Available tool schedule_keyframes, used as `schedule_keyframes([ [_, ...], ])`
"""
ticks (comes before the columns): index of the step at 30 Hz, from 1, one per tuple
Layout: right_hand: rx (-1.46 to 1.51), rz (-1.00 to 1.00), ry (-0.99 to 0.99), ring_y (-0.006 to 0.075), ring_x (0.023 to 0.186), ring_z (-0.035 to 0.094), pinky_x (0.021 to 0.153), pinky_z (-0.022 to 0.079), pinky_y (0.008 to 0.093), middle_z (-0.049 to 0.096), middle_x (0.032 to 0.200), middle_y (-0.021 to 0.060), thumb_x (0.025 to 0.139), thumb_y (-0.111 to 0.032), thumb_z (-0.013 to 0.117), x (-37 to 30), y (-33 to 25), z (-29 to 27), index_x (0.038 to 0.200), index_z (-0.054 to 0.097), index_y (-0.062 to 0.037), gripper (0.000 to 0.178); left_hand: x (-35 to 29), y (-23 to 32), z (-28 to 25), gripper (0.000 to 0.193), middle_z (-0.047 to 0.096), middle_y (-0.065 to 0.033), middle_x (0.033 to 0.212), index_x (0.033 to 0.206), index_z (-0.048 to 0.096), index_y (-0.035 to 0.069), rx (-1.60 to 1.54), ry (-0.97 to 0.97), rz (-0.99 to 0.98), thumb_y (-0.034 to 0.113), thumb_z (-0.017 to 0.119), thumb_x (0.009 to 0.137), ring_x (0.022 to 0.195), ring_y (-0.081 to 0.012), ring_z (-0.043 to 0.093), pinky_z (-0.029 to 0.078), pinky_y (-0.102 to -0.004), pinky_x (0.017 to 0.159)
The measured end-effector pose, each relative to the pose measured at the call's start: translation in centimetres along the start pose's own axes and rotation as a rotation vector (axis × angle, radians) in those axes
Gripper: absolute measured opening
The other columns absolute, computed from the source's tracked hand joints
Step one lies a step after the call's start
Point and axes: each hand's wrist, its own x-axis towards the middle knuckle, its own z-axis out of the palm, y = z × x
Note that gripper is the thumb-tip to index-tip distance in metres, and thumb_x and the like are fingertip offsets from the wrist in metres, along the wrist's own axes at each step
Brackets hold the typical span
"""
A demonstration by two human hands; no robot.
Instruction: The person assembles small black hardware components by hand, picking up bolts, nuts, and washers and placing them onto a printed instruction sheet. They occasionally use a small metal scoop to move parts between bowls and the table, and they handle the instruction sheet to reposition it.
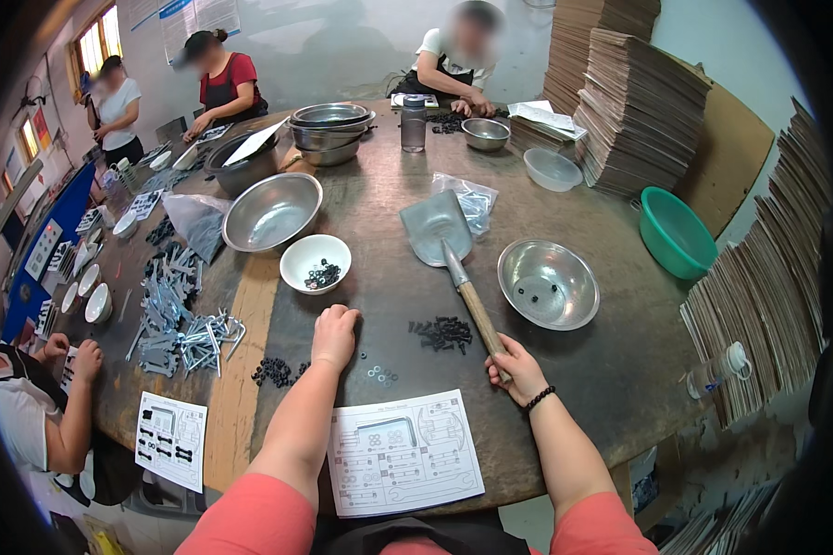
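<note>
My right hand (516, 368) is wrapped round the wooden handle of a small metal shovel (438, 228), whose blade lies flat on the table, away from me. My left hand (336, 335) is closed, resting just below a white bowl (298, 260) with dark and silvery nuts (323, 275) in it. Whatever its curled fingers hold, if anything, is hidden. Between my hands lie a pile of black bolts (441, 334) and a few loose washers (380, 374). Black nuts (272, 372) are heaped left of my left wrist. A printed parts sheet (407, 453) lies nearest me.
A steel bowl (548, 285) with a few black pieces stands right of the shovel. Another steel bowl (273, 211) and a heap of metal wrenches and hex keys (171, 305) are at left. Cardboard stacks (642, 111) and a green basin (677, 232) line the right. Several co-workers sit or stand around the table.
</note>
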Motion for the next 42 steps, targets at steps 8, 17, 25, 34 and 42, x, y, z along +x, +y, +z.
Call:
schedule_keyframes([
  [8, -0.004, -0.025, -0.021, 0.0115, 0.067, 0.055, 0.056, 0.046, 0.0238, 0.057, 0.086, 0.0091, 0.088, -0.005, 0.053, 0.11, 0.46, -0.49, 0.143, 0.021, -0.0023, 0.064, -0.01, -0.38, 0.43, 0.018, 0.057, -0.0073, 0.092, 0.090, 0.065, 0.012, -0.008, -0.017, -0.013, 0.004, 0.055, 0.077, 0.092, -0.0281, 0.054, 0.044, -0.0390, 0.081],
  [17, 0.040, -0.061, -0.045, 0.0118, 0.066, 0.055, 0.055, 0.045, 0.0239, 0.057, 0.087, 0.0097, 0.086, -0.002, 0.053, -0.33, 0.33, -0.42, 0.143, 0.021, -0.0015, 0.065, -0.03, -0.39, 0.51, 0.017, 0.056, -0.0069, 0.091, 0.089, 0.064, 0.012, -0.008, -0.009, 0.003, 0.005, 0.054, 0.078, 0.091, -0.0276, 0.054, 0.044, -0.0389, 0.081],
  [25, -0.040, -0.085, -0.010, 0.0117, 0.066, 0.054, 0.056, 0.046, 0.0237, 0.057, 0.088, 0.0092, 0.087, -0.002, 0.052, -0.45, 0.57, 0.01, 0.142, 0.025, -0.0041, 0.062, 0.01, -0.27, 0.26, 0.018, 0.057, -0.0074, 0.093, 0.091, 0.064, 0.011, -0.004, -0.025, -0.015, 0.004, 0.054, 0.078, 0.092, -0.0278, 0.054, 0.043, -0.0389, 0.082],
  [34, -0.008, -0.109, -0.007, 0.0105, 0.066, 0.055, 0.058, 0.048, 0.0233, 0.057, 0.085, 0.0076, 0.086, -0.002, 0.054, -0.41, 0.34, 0.33, 0.141, 0.025, -0.0019, 0.062, 0.21, -0.27, 0.32, 0.012, 0.056, -0.0097, 0.089, 0.088, 0.062, 0.008, -0.020, 0.029, 0.021, 0.003, 0.056, 0.079, 0.089, -0.0307, 0.055, 0.045, -0.0403, 0.078],
  [42, -0.048, -0.099, 0.050, 0.0107, 0.065, 0.056, 0.057, 0.048, 0.0233, 0.058, 0.084, 0.0077, 0.086, -0.003, 0.054, -0.21, 0.40, 0.36, 0.141, 0.024, -0.0021, 0.063, 0.16, -0.52, 0.72, 0.010, 0.056, -0.0110, 0.088, 0.087, 0.057, 0.007, -0.089, 0.059, 0.009, 0.005, 0.059, 0.078, 0.086, -0.0318, 0.056, 0.046, -0.0408, 0.076],
])
